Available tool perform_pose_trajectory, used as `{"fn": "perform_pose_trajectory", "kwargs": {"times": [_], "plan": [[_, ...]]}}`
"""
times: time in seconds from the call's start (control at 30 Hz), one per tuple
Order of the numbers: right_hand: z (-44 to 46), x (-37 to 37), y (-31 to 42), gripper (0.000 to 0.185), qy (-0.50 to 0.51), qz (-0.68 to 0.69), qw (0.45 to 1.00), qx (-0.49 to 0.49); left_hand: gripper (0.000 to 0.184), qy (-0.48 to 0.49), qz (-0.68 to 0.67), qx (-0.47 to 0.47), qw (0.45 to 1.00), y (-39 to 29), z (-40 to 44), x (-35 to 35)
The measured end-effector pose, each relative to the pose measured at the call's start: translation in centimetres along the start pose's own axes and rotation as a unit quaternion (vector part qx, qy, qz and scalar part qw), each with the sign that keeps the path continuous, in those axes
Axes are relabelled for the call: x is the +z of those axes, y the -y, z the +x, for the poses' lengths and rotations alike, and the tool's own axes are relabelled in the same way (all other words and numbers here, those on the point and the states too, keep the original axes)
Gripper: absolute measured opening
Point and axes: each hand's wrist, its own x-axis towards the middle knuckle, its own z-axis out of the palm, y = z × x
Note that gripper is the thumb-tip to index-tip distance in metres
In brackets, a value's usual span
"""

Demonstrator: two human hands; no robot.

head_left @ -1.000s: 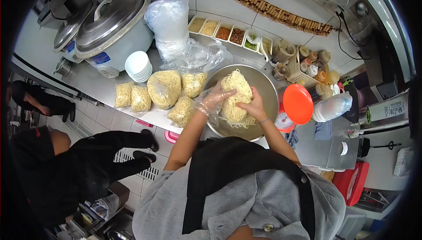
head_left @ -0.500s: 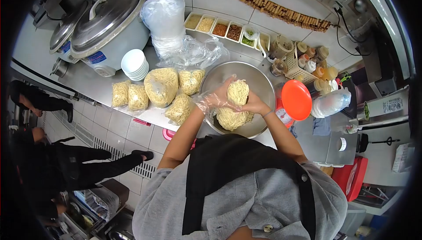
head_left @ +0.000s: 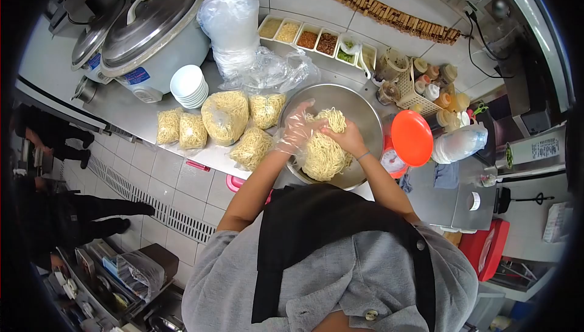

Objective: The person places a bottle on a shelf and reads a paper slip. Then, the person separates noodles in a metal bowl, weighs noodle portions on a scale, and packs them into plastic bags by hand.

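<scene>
My left hand (head_left: 296, 130), in a clear plastic glove, is over the left side of a steel mixing bowl (head_left: 372, 116). Its fingers are stretched and spread, close beside a bunch of pale yellow noodles (head_left: 332, 119). My right hand (head_left: 348, 139) appears bare and curls round that bunch; part of its grip is hidden by strands. Below both hands, a larger heap of noodles (head_left: 324, 158) lies in the bowl. Tied-looking clear bags of noodles (head_left: 224, 116) stand left of the bowl. A scale with a round orange-red pan (head_left: 412, 138) is right of my right hand.
Large rice cookers (head_left: 152, 34), stacked white bowls (head_left: 190, 86) and plastic bags (head_left: 230, 27) line the counter's left. Behind the bowl runs a row of seasoning tubs (head_left: 308, 38), with a bottle basket (head_left: 420, 91) to the right. Two people in dark clothes (head_left: 79, 216) stand at left.
The rounded noodle bunch between my hands has loosened into a looser shape. My left hand has drawn off it, its fingers now spread. At left, a person's leg has shifted back.
</scene>
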Motion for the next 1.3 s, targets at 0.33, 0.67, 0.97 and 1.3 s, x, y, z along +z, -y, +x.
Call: {"fn": "perform_pose_trajectory", "kwargs": {"times": [0.33, 0.67, 0.97, 1.3], "plan": [[-4.8, 1.9, 3.6, 0.120, 0.005, -0.161, 0.986, 0.043, 0.095, 0.017, 0.200, -0.169, 0.965, -1.0, -1.2, -0.3], [-4.8, 1.9, 3.3, 0.113, 0.046, -0.128, 0.990, 0.021, 0.085, 0.007, 0.193, -0.172, 0.966, -2.9, -0.8, -0.5], [-1.3, -5.3, -0.7, 0.086, 0.214, 0.229, 0.939, 0.139, 0.072, 0.060, 0.293, -0.124, 0.946, -3.1, 0.9, -1.6], [-4.1, 2.4, 5.0, 0.106, 0.005, -0.436, 0.898, -0.048, 0.118, 0.297, 0.295, 0.129, 0.899, -4.4, -0.3, -2.9]]}}
